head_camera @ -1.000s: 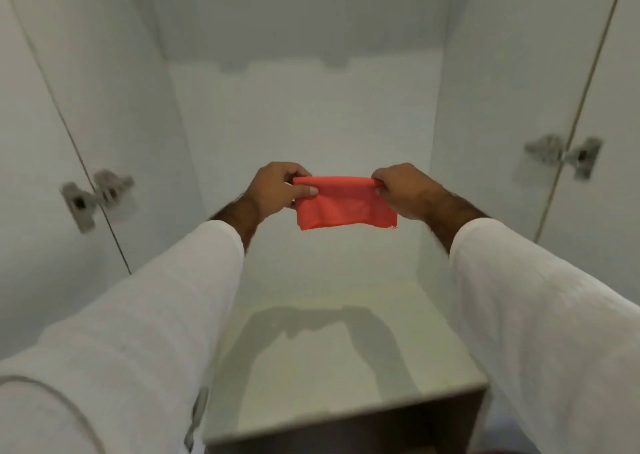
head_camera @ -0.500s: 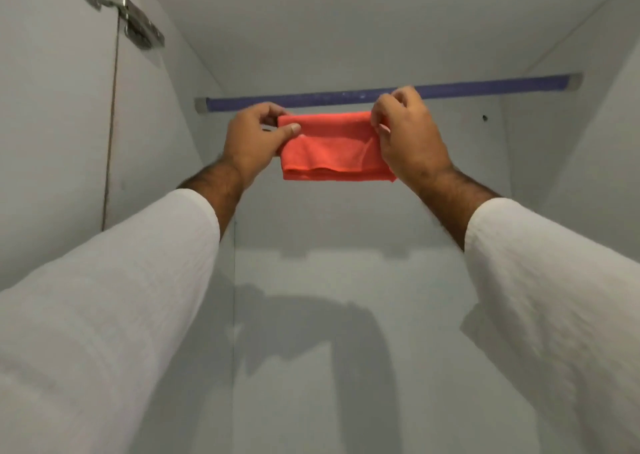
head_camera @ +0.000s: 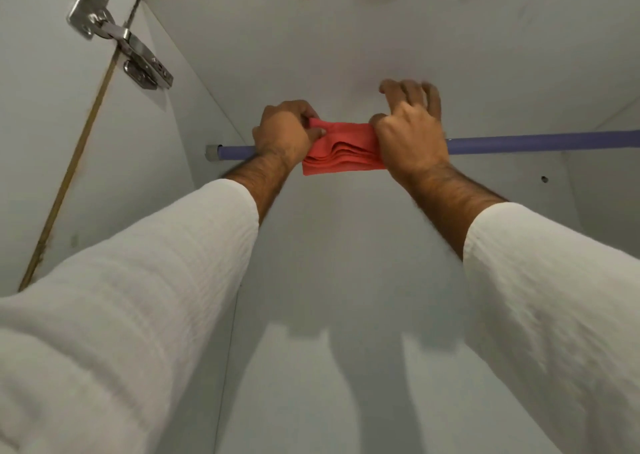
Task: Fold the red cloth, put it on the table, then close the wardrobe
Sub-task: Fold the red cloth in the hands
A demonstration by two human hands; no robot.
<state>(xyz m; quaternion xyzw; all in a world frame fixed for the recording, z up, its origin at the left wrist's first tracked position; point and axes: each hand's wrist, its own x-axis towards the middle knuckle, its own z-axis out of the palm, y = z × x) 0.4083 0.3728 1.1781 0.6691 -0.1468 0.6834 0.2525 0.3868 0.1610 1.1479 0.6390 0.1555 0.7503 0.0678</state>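
Note:
The red cloth (head_camera: 343,150), folded into a small thick rectangle with several layers showing, is held up high inside the white wardrobe (head_camera: 346,280), in front of the purple hanging rail (head_camera: 519,142). My left hand (head_camera: 284,131) pinches its left end. My right hand (head_camera: 408,131) grips its right end, with the fingers partly lifted above the cloth. Both arms in white sleeves reach up and forward.
The open left wardrobe door (head_camera: 41,141) carries a metal hinge (head_camera: 121,37) at upper left. The wardrobe's top panel (head_camera: 346,20) shows a screw hole and white brackets at the frame's top. The right inner wall (head_camera: 606,183) is close to my right arm.
My view has tilted up from the wardrobe floor to its top. Both hands raised the cloth to the rail and pushed its ends closer, bunching it.

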